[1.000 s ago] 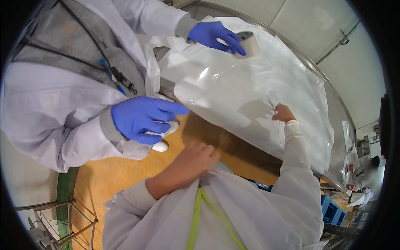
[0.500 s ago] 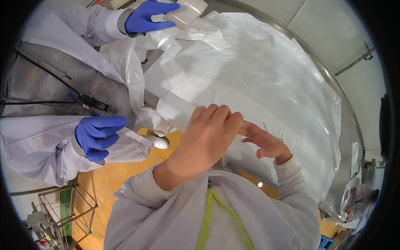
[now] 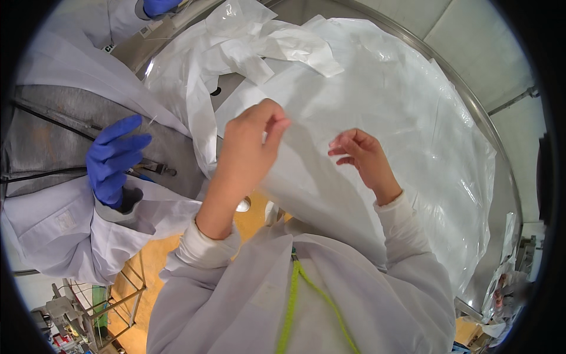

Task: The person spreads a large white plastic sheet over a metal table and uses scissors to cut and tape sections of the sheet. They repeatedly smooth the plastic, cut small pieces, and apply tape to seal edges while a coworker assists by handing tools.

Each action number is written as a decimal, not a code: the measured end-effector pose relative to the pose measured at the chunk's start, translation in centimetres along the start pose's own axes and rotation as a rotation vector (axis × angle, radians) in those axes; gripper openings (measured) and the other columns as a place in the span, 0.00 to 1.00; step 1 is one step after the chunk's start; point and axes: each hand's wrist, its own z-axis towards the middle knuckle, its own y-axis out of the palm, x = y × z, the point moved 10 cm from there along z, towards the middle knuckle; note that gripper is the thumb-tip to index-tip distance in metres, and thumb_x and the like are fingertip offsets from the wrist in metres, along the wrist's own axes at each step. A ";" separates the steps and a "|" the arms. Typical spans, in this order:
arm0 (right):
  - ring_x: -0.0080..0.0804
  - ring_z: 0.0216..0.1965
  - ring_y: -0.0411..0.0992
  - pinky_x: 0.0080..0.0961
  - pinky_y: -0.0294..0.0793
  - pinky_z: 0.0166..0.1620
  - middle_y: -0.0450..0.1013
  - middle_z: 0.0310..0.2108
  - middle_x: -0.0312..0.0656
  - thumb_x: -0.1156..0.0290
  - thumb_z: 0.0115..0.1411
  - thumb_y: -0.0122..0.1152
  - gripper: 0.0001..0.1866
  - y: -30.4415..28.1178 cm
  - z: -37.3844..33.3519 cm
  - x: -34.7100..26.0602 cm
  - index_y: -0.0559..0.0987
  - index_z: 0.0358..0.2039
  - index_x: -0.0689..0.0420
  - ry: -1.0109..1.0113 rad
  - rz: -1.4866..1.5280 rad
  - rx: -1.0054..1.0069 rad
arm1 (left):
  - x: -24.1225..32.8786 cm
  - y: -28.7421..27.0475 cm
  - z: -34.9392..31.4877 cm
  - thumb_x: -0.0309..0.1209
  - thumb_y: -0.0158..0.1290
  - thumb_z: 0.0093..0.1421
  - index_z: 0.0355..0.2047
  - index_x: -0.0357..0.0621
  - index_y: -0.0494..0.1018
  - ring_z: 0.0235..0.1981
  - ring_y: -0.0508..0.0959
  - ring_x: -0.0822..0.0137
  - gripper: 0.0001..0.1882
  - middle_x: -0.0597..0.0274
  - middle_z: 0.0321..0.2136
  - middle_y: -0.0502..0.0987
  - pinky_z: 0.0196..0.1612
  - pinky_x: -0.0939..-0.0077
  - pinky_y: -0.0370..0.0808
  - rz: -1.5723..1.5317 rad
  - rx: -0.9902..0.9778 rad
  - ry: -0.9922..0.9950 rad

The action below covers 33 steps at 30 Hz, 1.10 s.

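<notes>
Seemingly mid-handling, the left hand (image 3: pixel 249 144) and right hand (image 3: pixel 367 158) hover over white sheeting (image 3: pixel 413 118), fingers curled, any hold unclear; touching it calls for lowering.

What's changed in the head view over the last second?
The left hand has moved forward, up toward the sheet. The right hand, close beside it half a second ago, is now apart from it. I can't tell whether either holds anything. The co-worker's upper glove has moved left to the top edge of view; the roll it carried is out of sight. The sheet still covers much of the table.
</notes>
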 end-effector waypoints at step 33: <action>0.31 0.22 0.70 0.25 0.68 0.27 0.72 0.20 0.42 0.77 0.52 0.56 0.03 4.4 11.7 -10.7 0.73 0.24 0.63 -0.427 -0.881 0.143 | -20.8 2.8 -1.4 0.32 0.58 0.55 0.37 0.42 0.72 0.30 0.74 0.77 0.12 0.66 0.26 0.77 0.37 0.82 0.65 -0.512 0.063 -0.732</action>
